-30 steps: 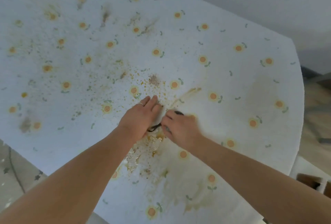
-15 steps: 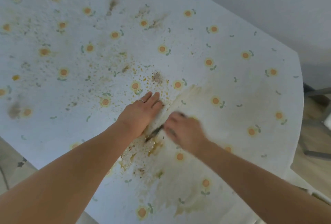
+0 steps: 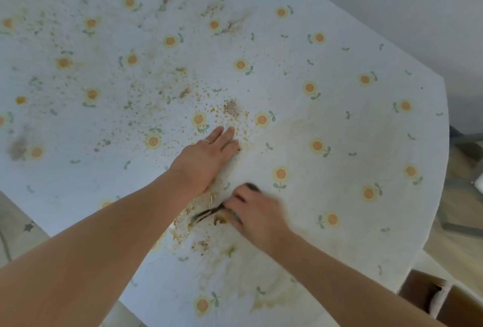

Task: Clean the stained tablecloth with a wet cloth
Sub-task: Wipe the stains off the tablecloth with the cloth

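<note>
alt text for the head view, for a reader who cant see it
A person's right hand, blurred, grips a dark cloth on a brown stain while the left hand presses flat on a white flower-print tablecloth scattered with crumbs.

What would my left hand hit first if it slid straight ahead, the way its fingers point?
Your left hand lies flat on the tablecloth. Just ahead of its fingertips are scattered orange crumbs, then probably the grey-brown crumb patch. Nothing solid shows in that line.
</note>
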`<state>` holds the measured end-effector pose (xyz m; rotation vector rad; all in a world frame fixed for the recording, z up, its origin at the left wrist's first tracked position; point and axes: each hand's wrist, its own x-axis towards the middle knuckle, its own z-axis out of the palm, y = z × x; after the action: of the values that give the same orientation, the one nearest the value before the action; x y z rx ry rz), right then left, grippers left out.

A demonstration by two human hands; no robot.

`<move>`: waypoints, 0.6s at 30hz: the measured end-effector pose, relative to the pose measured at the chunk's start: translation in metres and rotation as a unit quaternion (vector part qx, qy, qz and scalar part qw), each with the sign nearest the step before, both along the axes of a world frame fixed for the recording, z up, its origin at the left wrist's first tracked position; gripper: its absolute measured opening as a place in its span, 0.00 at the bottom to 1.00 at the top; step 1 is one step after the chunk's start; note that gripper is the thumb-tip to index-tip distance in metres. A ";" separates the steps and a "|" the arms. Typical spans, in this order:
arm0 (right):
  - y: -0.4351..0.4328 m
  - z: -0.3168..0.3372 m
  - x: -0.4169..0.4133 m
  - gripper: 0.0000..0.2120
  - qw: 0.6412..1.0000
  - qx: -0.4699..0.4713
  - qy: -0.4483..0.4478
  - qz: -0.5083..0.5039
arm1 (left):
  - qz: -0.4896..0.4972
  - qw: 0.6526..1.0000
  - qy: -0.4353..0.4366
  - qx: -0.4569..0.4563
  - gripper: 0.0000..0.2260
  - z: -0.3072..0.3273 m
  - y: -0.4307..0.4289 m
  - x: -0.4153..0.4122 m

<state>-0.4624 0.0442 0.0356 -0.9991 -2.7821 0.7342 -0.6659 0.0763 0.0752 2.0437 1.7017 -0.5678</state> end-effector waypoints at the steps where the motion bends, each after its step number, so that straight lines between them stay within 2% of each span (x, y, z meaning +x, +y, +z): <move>1: 0.018 -0.003 0.003 0.06 0.999 0.029 -0.017 -0.042 | 0.000 1.000 0.003 -0.003 0.53 0.001 0.001 0.000; 2: 0.042 -0.003 0.005 0.07 0.991 0.045 -0.028 -0.119 | 0.000 1.000 0.005 -0.003 0.53 0.002 0.002 0.001; 4: 0.092 0.001 0.008 0.08 0.954 0.043 -0.057 -0.292 | -0.001 1.000 0.011 -0.005 0.53 0.002 0.001 0.001; 6: 0.102 0.002 0.003 0.09 0.924 0.020 -0.058 -0.379 | 0.000 1.000 0.017 -0.012 0.55 0.004 0.000 0.002; 7: 0.091 0.003 -0.003 0.09 0.929 0.021 -0.053 -0.365 | -0.001 1.000 0.020 -0.013 0.55 0.005 0.000 0.002; 9: 0.053 0.004 -0.013 0.08 0.967 0.022 -0.037 -0.251 | -0.004 1.000 0.021 -0.012 0.55 0.007 0.002 0.002; 11: 0.048 0.000 -0.008 0.07 0.982 0.030 -0.027 -0.184 | -0.007 1.000 0.023 -0.013 0.55 0.008 0.004 0.003; 14: 0.085 0.004 -0.001 0.09 0.946 0.028 -0.026 -0.321 | -0.001 1.000 0.028 -0.013 0.55 0.007 0.004 0.004; 15: 0.088 0.004 -0.002 0.09 0.943 0.019 -0.039 -0.329 | -0.001 0.999 0.030 -0.014 0.56 0.006 0.003 0.004; 18: 0.077 0.001 -0.004 0.08 0.979 0.038 -0.052 -0.192 | -0.011 0.999 0.034 -0.018 0.56 0.006 0.004 0.003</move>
<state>-0.4667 0.1214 0.0363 -1.5346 -2.5519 0.5290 -0.6626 0.0799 0.0807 2.0408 1.6967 -0.6768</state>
